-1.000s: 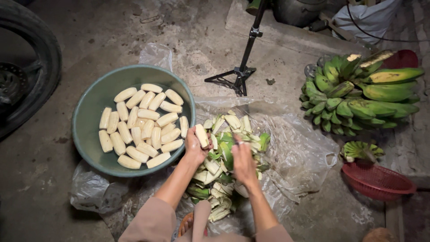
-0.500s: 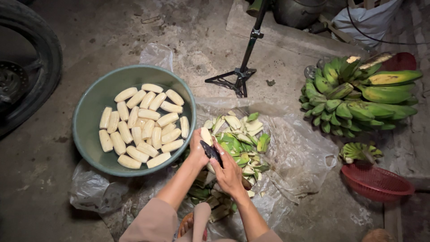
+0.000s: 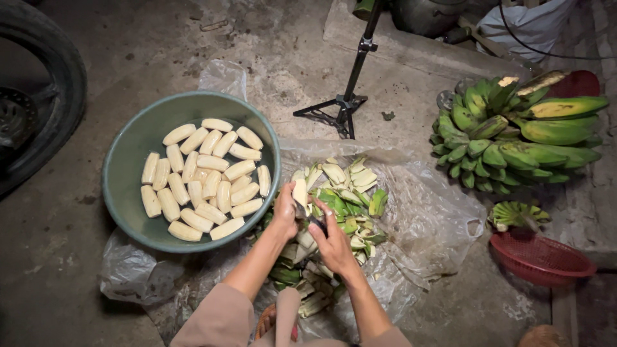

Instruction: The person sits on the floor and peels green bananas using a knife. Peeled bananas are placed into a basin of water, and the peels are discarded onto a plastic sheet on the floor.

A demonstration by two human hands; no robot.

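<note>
We grip a pale peeled banana point(image 3: 299, 191) in our left hand point(image 3: 285, 217) beside the round green plastic basin's rim point(image 3: 275, 168), right hand point(image 3: 334, 244) fingers closed around a dark knife point(image 3: 316, 222), above crinkled clear plastic sheeting point(image 3: 429, 218).

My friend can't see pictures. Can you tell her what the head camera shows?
A person's left hand holds a peeled banana while the right hand works a dark knife on it, above a pile of green peels. Beside them sits a green bowl of peeled bananas.
</note>
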